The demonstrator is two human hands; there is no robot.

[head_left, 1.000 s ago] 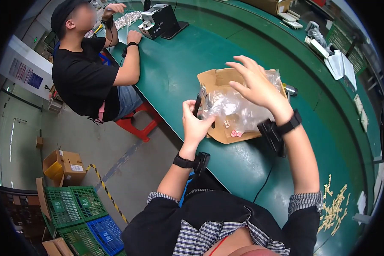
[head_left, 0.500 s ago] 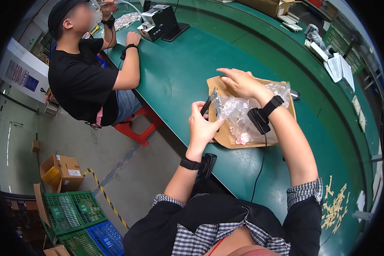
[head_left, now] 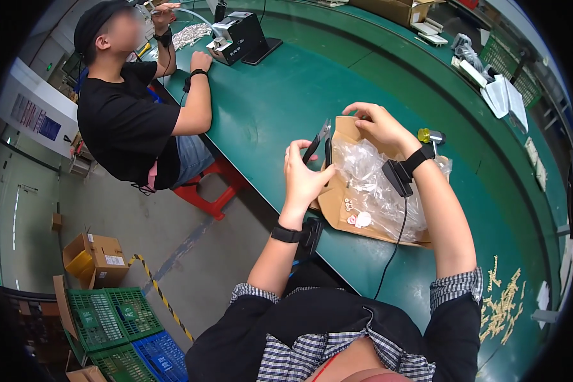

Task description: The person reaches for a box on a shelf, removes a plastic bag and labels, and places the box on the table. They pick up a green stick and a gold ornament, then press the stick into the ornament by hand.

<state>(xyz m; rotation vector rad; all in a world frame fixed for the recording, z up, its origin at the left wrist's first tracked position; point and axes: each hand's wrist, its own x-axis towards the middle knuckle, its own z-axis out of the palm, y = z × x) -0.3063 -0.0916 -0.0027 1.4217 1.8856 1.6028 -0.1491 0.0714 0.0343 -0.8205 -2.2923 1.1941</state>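
My left hand (head_left: 300, 178) is closed round black-handled snips (head_left: 325, 141), their metal tips pointing away from me. They stand just left of a shallow open cardboard box (head_left: 328, 207). My right hand (head_left: 379, 124) has its fingers bent over the box's far edge, gripping the cardboard; the fingertips are partly hidden. Crumpled clear plastic bags (head_left: 379, 181) fill most of the box. Near its front left corner lie small pinkish-white pieces (head_left: 363, 219) and several tiny ring-like parts (head_left: 348, 204).
A screwdriver (head_left: 430, 135) with a yellow and black handle lies beyond the box. Cream-coloured strips (head_left: 503, 305) lie at the right. At the far left, a co-worker (head_left: 124, 108) sits by a black machine (head_left: 239, 38). A black cable (head_left: 391, 261) runs from my right wrist.
My right hand has moved from above the bags to the box's far edge. The box has shifted right and turned slightly, uncovering the screwdriver. The snips are tilted differently.
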